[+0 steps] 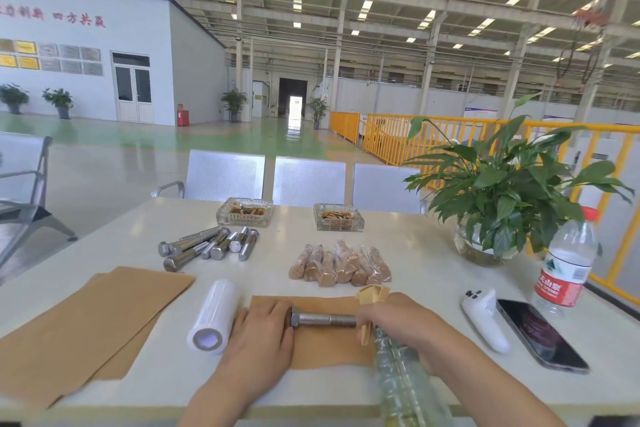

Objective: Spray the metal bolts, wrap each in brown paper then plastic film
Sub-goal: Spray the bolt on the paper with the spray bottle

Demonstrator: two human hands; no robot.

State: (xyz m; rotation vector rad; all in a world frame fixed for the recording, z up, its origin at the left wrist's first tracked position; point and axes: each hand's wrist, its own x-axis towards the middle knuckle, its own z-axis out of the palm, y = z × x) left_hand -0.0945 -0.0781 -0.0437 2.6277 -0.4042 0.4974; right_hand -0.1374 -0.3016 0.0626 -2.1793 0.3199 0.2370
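Observation:
A bare metal bolt lies across a sheet of brown paper near the table's front edge. My left hand rests on the paper with its fingers against the bolt's hex head. My right hand holds the bolt's threaded end and pinches the paper's folded-up right edge. Several bare bolts lie in a pile at the back left. Several wrapped bolts lie in a row behind the paper. A white roll of plastic film lies left of my left hand.
A stack of brown paper sheets covers the front left. A clear bottle lies under my right forearm. A white device, a phone, a water bottle and a potted plant stand right. Two glass dishes sit at the back.

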